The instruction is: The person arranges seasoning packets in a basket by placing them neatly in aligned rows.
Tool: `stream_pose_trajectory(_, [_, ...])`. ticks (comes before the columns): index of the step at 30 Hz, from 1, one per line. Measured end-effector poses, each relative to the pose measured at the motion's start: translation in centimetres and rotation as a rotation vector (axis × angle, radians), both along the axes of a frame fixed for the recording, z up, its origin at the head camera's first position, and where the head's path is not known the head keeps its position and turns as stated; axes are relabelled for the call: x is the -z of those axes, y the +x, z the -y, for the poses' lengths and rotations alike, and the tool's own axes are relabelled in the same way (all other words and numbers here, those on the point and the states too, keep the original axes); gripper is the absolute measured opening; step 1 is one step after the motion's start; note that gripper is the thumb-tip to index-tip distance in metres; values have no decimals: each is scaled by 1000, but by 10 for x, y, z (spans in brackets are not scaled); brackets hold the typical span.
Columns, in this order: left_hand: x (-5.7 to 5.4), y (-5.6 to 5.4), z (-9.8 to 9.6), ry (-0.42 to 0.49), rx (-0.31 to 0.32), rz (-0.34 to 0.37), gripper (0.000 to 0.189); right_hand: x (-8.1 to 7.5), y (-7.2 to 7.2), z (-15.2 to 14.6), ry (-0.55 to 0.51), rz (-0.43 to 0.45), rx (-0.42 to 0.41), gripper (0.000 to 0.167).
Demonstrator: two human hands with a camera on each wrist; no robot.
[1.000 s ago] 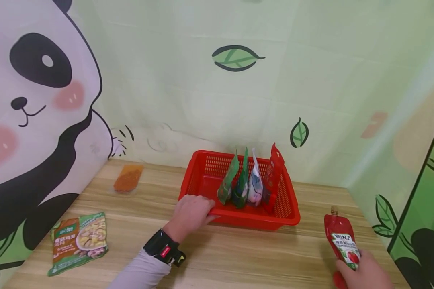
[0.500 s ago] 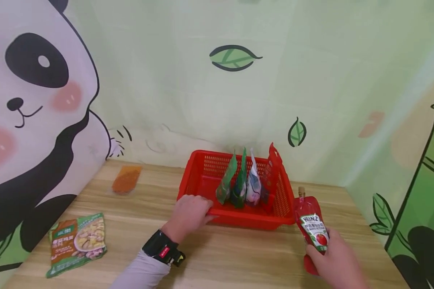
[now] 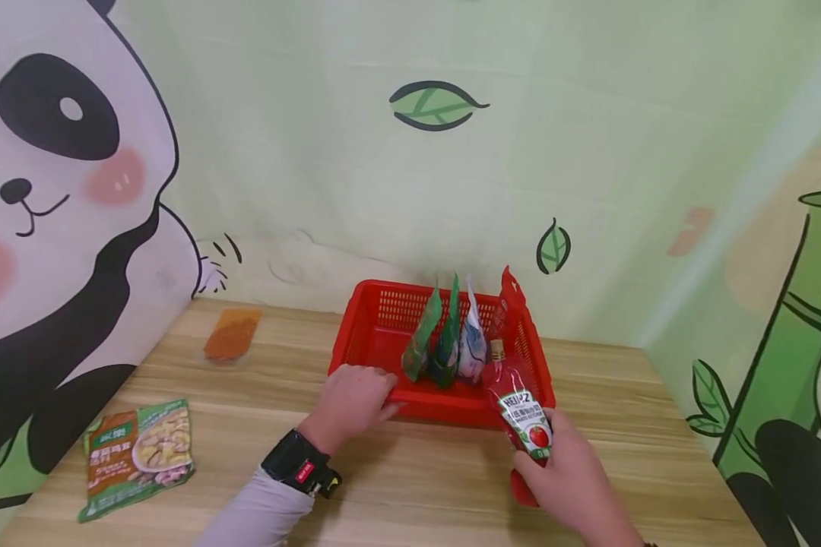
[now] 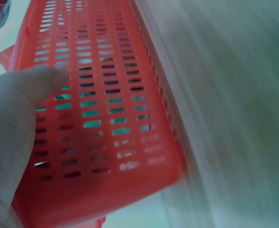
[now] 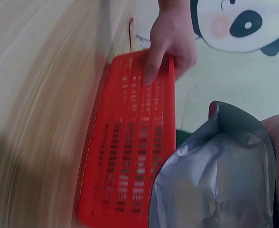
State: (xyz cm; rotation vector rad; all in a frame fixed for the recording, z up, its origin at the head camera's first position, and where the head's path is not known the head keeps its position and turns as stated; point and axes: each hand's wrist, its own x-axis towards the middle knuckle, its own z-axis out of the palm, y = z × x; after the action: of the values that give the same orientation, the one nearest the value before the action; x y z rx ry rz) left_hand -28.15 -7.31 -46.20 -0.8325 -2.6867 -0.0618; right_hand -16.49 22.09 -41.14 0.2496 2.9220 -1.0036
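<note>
My left hand (image 3: 351,403) grips the near left rim of a red plastic basket (image 3: 410,411). In the left wrist view its thumb (image 4: 47,80) lies on the basket's slotted outer wall, with the other fingers hidden over the rim. My right hand (image 3: 566,475) holds a red Heinz tomato ketchup pouch (image 3: 524,414) by its lower end. The pouch's capped spout points up and away, over the basket's near right rim. Its silvery underside (image 5: 215,185) fills the lower part of the right wrist view. Whether pouch and basket touch, I cannot tell.
Two green packets, one a dark green packet (image 3: 446,346), a white packet (image 3: 473,342) and a red packet (image 3: 509,304) stand upright in the basket. An orange packet (image 3: 232,334) and a green-brown food bag (image 3: 139,458) lie on the wooden table to the left. A printed curtain hangs behind.
My right hand has carried the ketchup pouch leftward from the table's right side to above the basket's near right edge. The left hand stays on the rim; the view has shifted slightly.
</note>
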Motion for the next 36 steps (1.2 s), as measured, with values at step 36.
stream_pose_trajectory(36, [-36, 71, -71, 1274, -25, 811, 45, 0, 6, 53, -62, -61, -142, 79])
